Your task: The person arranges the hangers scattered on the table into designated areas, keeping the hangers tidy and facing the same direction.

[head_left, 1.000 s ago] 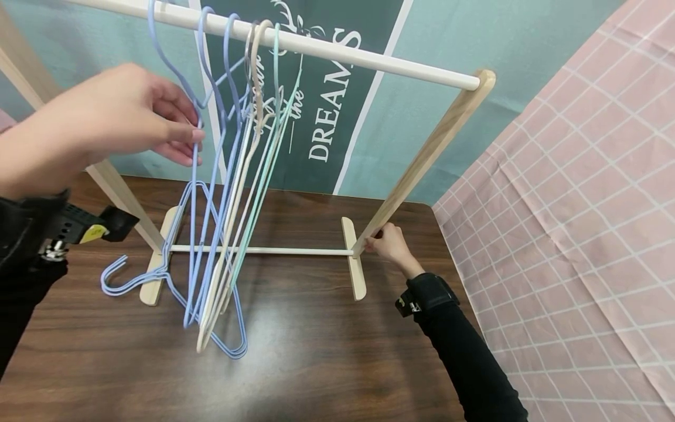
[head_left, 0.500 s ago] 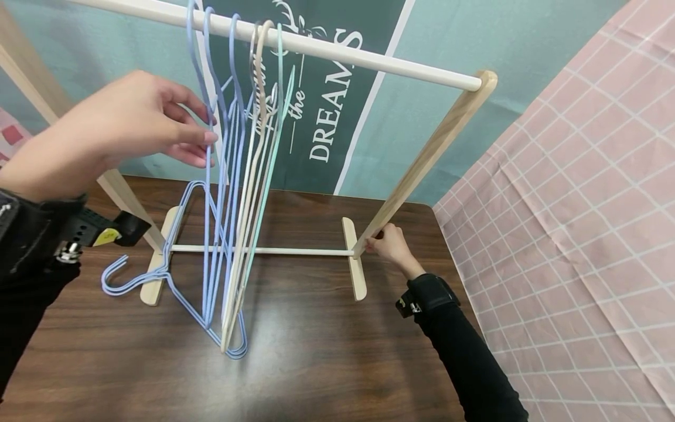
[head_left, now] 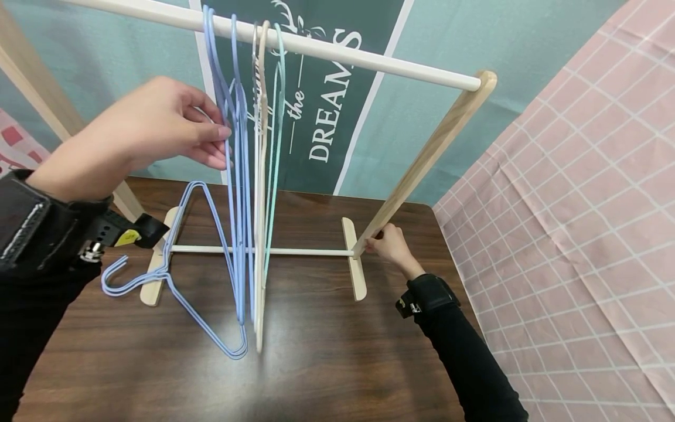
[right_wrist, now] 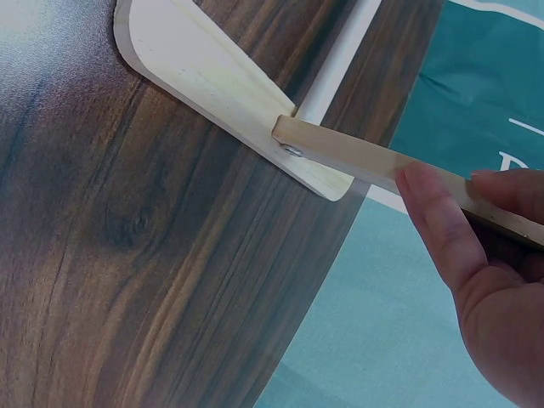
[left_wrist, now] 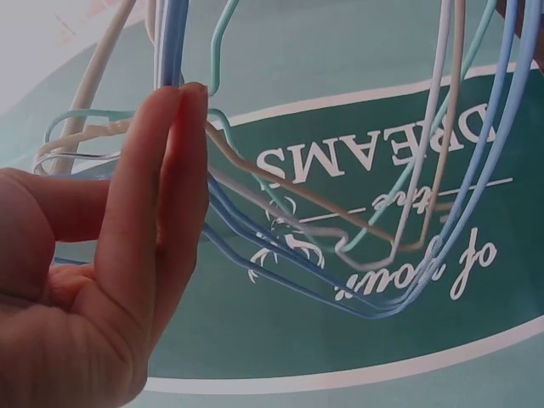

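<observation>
The left hand point(head_left: 153, 126) pinches the blue hangers point(head_left: 235, 176) between thumb and straight fingers point(left_wrist: 161, 170), just below the rail point(head_left: 337, 51). The right hand point(head_left: 389, 243) has its fingers clamped on the rack's leg point(right_wrist: 374, 161) above the foot point(head_left: 354, 264). Cream and mint hangers point(head_left: 266, 176) hang beside the blue. A sideways tug could likely tangle the hooks or tip the light rack if the right hand slackens. One spare hanger point(head_left: 174, 275) lies on the worktop point(head_left: 327, 363).
</observation>
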`<action>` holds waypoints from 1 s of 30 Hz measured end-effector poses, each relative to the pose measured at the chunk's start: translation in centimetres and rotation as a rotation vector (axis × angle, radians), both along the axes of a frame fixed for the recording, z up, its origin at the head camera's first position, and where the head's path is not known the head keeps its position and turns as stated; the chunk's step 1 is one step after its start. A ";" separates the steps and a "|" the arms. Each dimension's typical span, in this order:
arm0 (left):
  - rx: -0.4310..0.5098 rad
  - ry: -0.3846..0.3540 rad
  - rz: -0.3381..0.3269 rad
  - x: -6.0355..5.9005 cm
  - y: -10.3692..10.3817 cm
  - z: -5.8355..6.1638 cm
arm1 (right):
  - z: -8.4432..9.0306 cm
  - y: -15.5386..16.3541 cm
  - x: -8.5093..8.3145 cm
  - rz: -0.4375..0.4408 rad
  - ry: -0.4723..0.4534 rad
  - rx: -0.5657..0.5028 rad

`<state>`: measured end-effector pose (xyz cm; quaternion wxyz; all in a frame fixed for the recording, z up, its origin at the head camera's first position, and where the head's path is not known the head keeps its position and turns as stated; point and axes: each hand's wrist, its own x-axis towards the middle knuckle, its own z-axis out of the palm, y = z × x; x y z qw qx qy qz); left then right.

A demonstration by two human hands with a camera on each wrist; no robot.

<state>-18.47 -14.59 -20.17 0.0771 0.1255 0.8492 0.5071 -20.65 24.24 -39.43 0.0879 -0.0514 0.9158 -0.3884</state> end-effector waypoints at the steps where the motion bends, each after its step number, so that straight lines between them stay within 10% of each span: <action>1: -0.004 0.000 0.001 0.0 0.1 0.0 | 0.0 0.0 0.0 0.001 0.003 -0.006; 30: -0.125 -0.019 0.023 -0.2 2.6 1.3 | 0.0 -0.2 -0.1 -0.021 -0.014 0.008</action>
